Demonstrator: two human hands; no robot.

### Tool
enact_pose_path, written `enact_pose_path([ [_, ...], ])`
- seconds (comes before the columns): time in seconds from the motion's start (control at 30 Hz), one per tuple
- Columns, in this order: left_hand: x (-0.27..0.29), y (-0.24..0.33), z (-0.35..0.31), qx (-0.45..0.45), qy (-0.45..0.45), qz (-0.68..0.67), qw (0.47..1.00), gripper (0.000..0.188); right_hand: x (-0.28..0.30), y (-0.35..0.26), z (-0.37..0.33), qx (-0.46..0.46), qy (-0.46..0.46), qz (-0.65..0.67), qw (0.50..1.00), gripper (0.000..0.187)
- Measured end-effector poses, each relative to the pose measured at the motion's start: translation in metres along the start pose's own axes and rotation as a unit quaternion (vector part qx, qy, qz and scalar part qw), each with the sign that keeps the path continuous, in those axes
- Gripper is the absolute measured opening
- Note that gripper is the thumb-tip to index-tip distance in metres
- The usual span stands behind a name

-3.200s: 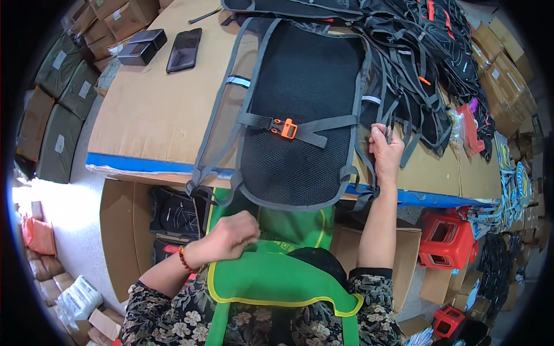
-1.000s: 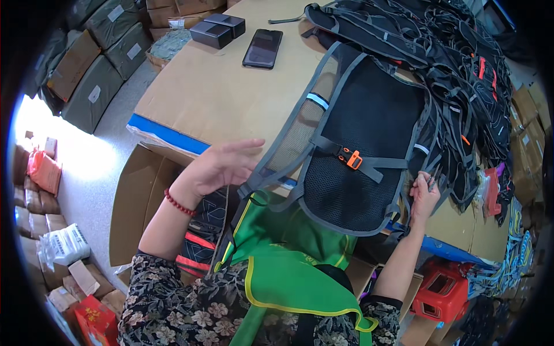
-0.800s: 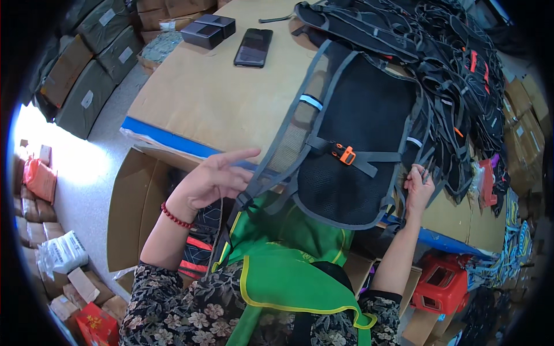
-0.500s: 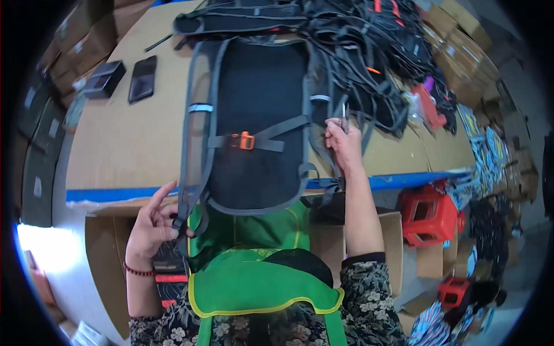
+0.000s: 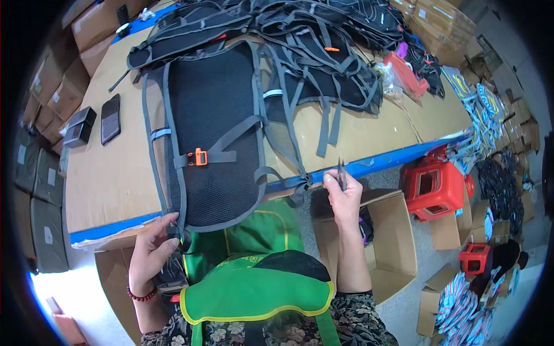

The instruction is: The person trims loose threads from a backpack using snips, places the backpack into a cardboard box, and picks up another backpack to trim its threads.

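Observation:
A black mesh backpack [image 5: 214, 132] with grey-bound shoulder straps lies on the table, its lower end past the front edge. Across it runs a grey chest strap with an orange buckle [image 5: 201, 157]. At the pack's lower left corner, my left hand [image 5: 151, 251] pinches the end of the shoulder strap [image 5: 180, 222]. My right hand [image 5: 345, 199] is closed around small dark thread snips [image 5: 341, 173], points upward, just off the front edge beside the pack's right strap end. A green apron [image 5: 257, 288] with yellow edging covers my lap.
More black backpacks [image 5: 323, 63] are heaped at the back of the cardboard-topped table [image 5: 107, 184]. A phone [image 5: 110, 119] and a dark box [image 5: 79, 127] lie at left. An open carton [image 5: 392, 248] and a red plastic stool [image 5: 433, 187] stand below at right.
My right hand has come down with the snips from above the pack's right strap to the table edge. My view has shifted, so the pack appears further left. The left hand stays at the lower left corner.

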State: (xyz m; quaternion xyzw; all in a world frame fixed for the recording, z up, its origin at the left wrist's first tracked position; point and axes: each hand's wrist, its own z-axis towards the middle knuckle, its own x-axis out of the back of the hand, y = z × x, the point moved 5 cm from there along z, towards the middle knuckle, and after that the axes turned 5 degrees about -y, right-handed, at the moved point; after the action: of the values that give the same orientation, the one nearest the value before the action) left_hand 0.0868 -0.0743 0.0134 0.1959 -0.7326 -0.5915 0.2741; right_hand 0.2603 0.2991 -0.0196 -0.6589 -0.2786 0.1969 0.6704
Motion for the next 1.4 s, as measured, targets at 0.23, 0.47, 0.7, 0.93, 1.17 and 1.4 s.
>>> enact_pose_path([
  [0.23,-0.021,0.037,0.012,0.093,-0.106,0.166,0.976,0.04,-0.017,0.002,-0.009,0.141,-0.008,-0.102,0.985,0.029],
  [0.47,-0.067,0.064,0.044,-0.033,-0.072,0.089,0.993,0.029,-0.031,-0.003,-0.008,0.14,-0.014,-0.165,0.976,0.028],
  [0.7,-0.114,0.086,0.097,-0.165,-0.025,0.134,0.977,0.024,-0.027,-0.021,-0.018,0.201,0.04,-0.153,0.967,0.017],
  [0.93,-0.134,0.088,0.123,-0.138,-0.05,-0.037,0.988,0.026,-0.048,-0.078,-0.048,0.502,0.055,-0.255,0.824,0.027],
  [1.17,-0.14,0.067,0.114,-0.028,-0.121,-0.175,0.977,0.02,-0.079,-0.088,-0.063,0.587,-0.008,-0.274,0.762,0.031],
  [1.4,-0.129,0.067,0.102,-0.008,-0.095,-0.259,0.961,0.021,-0.096,-0.091,-0.074,0.576,-0.072,-0.264,0.77,0.034],
])
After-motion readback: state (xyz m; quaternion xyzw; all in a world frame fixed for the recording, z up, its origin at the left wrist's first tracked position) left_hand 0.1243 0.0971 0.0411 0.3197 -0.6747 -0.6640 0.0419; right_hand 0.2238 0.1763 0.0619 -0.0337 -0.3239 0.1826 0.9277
